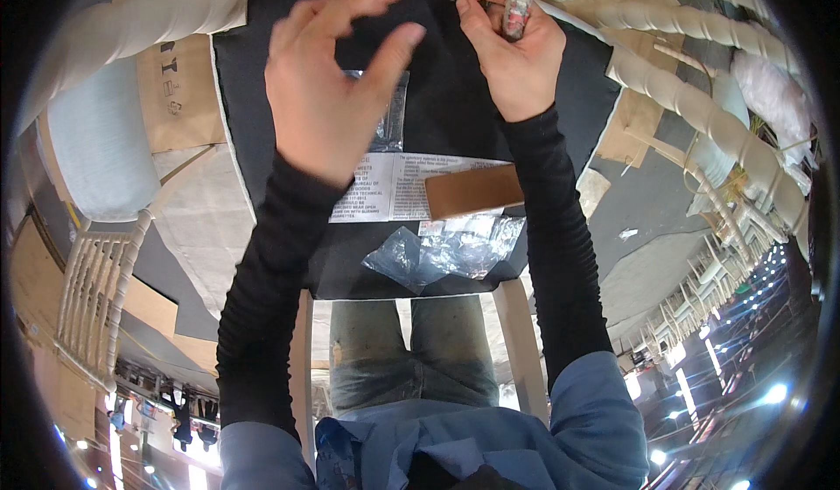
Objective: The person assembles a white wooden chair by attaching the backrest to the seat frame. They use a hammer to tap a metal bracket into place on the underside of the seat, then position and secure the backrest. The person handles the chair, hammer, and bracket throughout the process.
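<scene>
In front of me lies a black fabric panel [455,122] with pale edging, which looks like the underside of an upturned seat. My left hand [324,79] hangs over its far left part, thumb and fingers apart, blurred, with nothing in it. At the far edge, my right hand [521,57] is closed around a whitish, rod-like tool [520,4] with a reddish end; its exact kind is unclear. Its thumb and forefinger meet at the panel's edge, and anything between them is too small to make out. Beneath my left hand, a clear plastic bag [395,122] is partly hidden.
On the panel lie a printed white label [376,197], a small brown cardboard box [468,192] and a crumpled clear bag [464,249]. Wrapped chair legs [149,31] stick out at both far corners. A spindled chair back [96,289] stands left; cardboard [179,96] covers some floor.
</scene>
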The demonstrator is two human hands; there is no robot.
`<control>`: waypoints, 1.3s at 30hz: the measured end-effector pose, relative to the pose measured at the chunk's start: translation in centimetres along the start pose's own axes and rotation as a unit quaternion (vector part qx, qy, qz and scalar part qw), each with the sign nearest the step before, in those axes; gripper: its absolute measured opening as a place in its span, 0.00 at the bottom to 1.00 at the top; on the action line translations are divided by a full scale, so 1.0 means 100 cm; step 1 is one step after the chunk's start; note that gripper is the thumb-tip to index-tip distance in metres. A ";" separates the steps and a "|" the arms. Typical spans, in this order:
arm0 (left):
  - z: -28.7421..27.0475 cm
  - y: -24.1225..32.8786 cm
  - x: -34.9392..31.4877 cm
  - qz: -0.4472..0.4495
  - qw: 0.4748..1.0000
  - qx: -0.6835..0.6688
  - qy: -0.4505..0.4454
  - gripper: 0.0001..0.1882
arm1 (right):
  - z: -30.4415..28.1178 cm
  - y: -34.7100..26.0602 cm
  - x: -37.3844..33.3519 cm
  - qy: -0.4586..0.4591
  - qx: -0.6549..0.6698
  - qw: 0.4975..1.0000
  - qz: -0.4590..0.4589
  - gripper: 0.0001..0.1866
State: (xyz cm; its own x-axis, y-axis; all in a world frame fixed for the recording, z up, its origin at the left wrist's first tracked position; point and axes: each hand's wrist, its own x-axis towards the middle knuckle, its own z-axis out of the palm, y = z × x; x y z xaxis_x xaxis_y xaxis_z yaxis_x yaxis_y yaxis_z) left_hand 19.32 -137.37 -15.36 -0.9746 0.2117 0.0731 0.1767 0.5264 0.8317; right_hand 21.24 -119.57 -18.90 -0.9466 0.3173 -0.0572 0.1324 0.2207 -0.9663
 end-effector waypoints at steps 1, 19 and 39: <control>0.011 -0.020 0.003 0.111 0.983 0.126 0.075 0.20 | 0.003 0.007 0.001 -0.006 -0.026 0.999 -0.034 0.04; 0.057 -0.036 0.020 0.021 0.970 0.202 0.137 0.17 | 0.028 0.008 0.005 0.044 -0.098 0.994 0.019 0.01; 0.054 -0.034 0.023 0.003 0.973 0.191 0.128 0.15 | 0.032 0.014 0.004 0.053 -0.136 0.989 -0.013 0.01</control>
State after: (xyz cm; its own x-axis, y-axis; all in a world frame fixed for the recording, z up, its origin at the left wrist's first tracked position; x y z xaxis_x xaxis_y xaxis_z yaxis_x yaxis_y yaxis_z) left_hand 17.21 -134.26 -20.95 -0.9671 0.0288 0.2528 0.1726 0.8042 0.5687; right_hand 20.05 -122.10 -21.11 -0.9161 0.4010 0.0073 0.1969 0.4656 -0.8628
